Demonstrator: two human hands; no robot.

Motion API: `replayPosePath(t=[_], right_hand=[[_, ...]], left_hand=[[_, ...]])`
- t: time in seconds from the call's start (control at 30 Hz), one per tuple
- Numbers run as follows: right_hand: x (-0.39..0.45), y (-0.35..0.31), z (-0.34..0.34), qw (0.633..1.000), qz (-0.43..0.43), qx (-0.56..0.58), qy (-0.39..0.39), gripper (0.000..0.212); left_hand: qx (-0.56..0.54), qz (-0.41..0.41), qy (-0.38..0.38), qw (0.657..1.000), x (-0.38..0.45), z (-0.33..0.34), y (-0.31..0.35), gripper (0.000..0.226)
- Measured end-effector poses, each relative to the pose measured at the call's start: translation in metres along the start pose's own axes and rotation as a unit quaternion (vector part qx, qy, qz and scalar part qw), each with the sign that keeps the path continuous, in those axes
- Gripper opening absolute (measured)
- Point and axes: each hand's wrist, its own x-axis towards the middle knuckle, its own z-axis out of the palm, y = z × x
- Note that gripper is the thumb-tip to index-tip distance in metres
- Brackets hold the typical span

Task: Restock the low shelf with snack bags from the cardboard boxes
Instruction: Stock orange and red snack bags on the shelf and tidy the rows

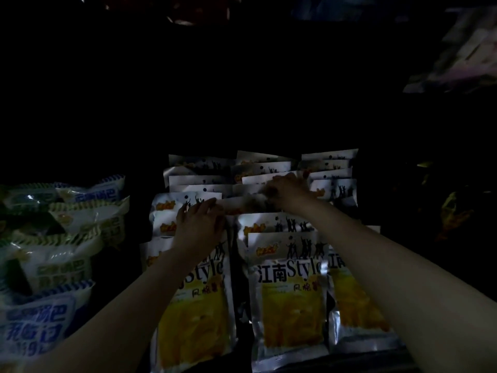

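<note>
Silver and yellow snack bags (289,292) lie in overlapping rows on a dark low shelf, three columns wide. Between the left and middle columns, one bag (242,204) lies crosswise and looks blurred. My left hand (200,224) holds its left end, fingers curled over the edge. My right hand (289,191) grips its right end further back, above the middle column. Both forearms reach in from the bottom corners. No cardboard box is in view.
A pile of white puffy bags with blue and green print (53,251) fills the shelf's left side. Dim packets (454,211) sit in shadow at the right. A pale blurred bag (462,55) hangs at the upper right. The back of the shelf is black.
</note>
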Motion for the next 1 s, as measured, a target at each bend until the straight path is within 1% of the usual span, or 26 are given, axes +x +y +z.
replayPosePath(t=[0.07, 0.13, 0.23, 0.27, 0.33, 0.37, 0.47, 0.6, 0.73, 0.8, 0.83, 0.9, 0.93, 1.0], right_hand=[[-0.001, 0.005, -0.004, 0.998, 0.032, -0.032, 0.040, 0.028], [-0.005, 0.018, -0.010, 0.995, 0.051, -0.053, 0.061, 0.027], [-0.008, 0.032, -0.013, 0.996, 0.064, -0.040, 0.041, 0.027], [-0.008, 0.034, -0.011, 0.997, 0.068, -0.039, 0.028, 0.029], [-0.009, 0.033, -0.009, 0.996, 0.075, -0.038, 0.015, 0.029], [-0.010, 0.030, -0.008, 0.996, 0.075, -0.032, 0.022, 0.026], [-0.012, 0.023, -0.011, 0.996, 0.075, -0.011, 0.042, 0.024], [-0.022, 0.010, -0.025, 0.995, 0.057, 0.014, 0.078, 0.020], [-0.055, -0.006, -0.037, 0.996, 0.022, 0.013, 0.084, 0.025], [-0.081, -0.019, -0.036, 0.997, -0.006, 0.034, 0.074, 0.026], [-0.095, -0.026, -0.033, 0.997, -0.025, 0.040, 0.069, 0.027], [-0.116, -0.045, -0.022, 0.996, -0.069, 0.027, 0.051, 0.027], [-0.124, -0.055, -0.015, 0.995, -0.092, 0.020, 0.040, 0.028], [-0.134, -0.076, 0.002, 0.991, -0.131, 0.031, 0.000, 0.036]], left_hand=[[0.005, -0.008, -0.008, 1.000, -0.001, 0.001, -0.002, 0.046], [0.017, -0.017, -0.013, 1.000, 0.000, 0.005, -0.006, 0.044], [0.004, -0.003, -0.003, 1.000, 0.002, 0.004, -0.009, 0.043], [-0.004, 0.003, 0.003, 1.000, 0.002, 0.002, -0.010, 0.049], [-0.033, 0.021, 0.022, 0.999, 0.002, 0.000, -0.013, 0.072], [-0.037, 0.031, 0.030, 0.998, 0.001, 0.001, -0.016, 0.076], [-0.026, 0.043, 0.049, 0.997, -0.003, 0.000, -0.022, 0.074], [-0.028, 0.059, 0.035, 0.997, -0.016, -0.011, -0.029, 0.070], [-0.037, 0.075, 0.059, 0.995, -0.047, -0.022, -0.034, 0.054], [-0.049, 0.045, 0.013, 0.998, -0.072, -0.026, -0.034, 0.063], [-0.034, 0.031, -0.031, 0.998, -0.083, -0.027, -0.036, 0.069], [0.019, 0.028, -0.102, 0.994, -0.100, -0.023, -0.045, 0.082], [0.031, 0.027, -0.118, 0.992, -0.105, -0.023, -0.049, 0.088], [0.020, 0.011, -0.110, 0.994, -0.112, -0.026, -0.056, 0.099]])
